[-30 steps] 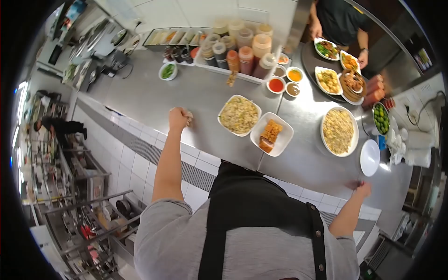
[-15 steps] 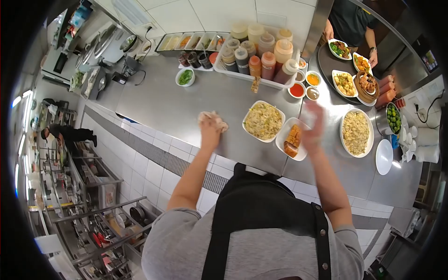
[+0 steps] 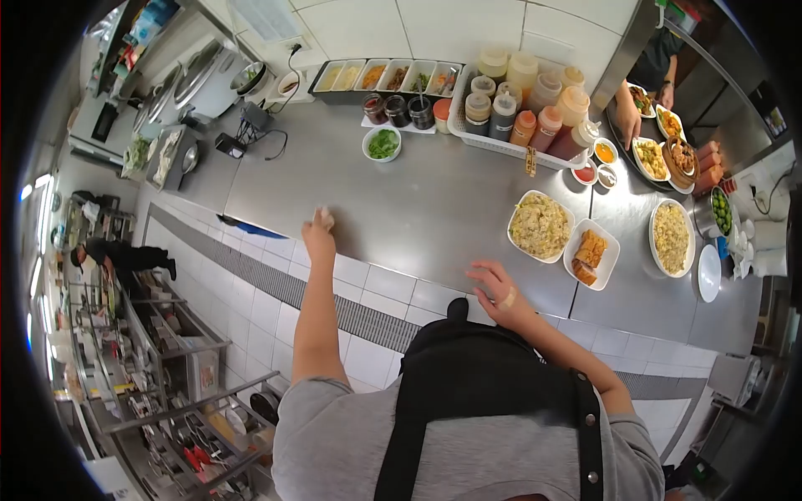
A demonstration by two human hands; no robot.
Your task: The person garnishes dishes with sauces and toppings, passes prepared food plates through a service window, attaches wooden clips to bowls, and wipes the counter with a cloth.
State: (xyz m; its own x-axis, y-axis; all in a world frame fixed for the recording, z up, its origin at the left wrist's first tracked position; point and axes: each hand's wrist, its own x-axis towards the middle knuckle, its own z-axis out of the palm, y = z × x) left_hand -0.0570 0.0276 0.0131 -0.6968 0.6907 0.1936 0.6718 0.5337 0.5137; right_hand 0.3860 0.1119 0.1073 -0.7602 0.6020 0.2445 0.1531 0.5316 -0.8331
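My left hand (image 3: 317, 240) is closed around a pale, crumpled cloth (image 3: 327, 219) on the steel counter (image 3: 418, 200), close to its front edge. Only a small bit of the cloth shows past the fingers. My right hand (image 3: 499, 292) hovers by the counter's front edge with its fingers apart and nothing in it; a plaster is stuck on its back. To the right of that hand, fried rice (image 3: 540, 224) fills a squarish white bowl. Beside it, sliced fried cutlet (image 3: 590, 248) lies in a white dish.
Sauce bottles (image 3: 547, 125) stand in a white basket at the back, left of them topping tubs (image 3: 388, 77) and a bowl of chopped greens (image 3: 383, 144). An oval dish of rice (image 3: 671, 238) sits right. Through the opening, a co-worker's hand (image 3: 626, 117) reaches to plates on a round tray.
My left hand has moved left across the counter with the cloth. My right hand has come away from the cutlet dish, back toward my body. The co-worker's hand has reached to the plates.
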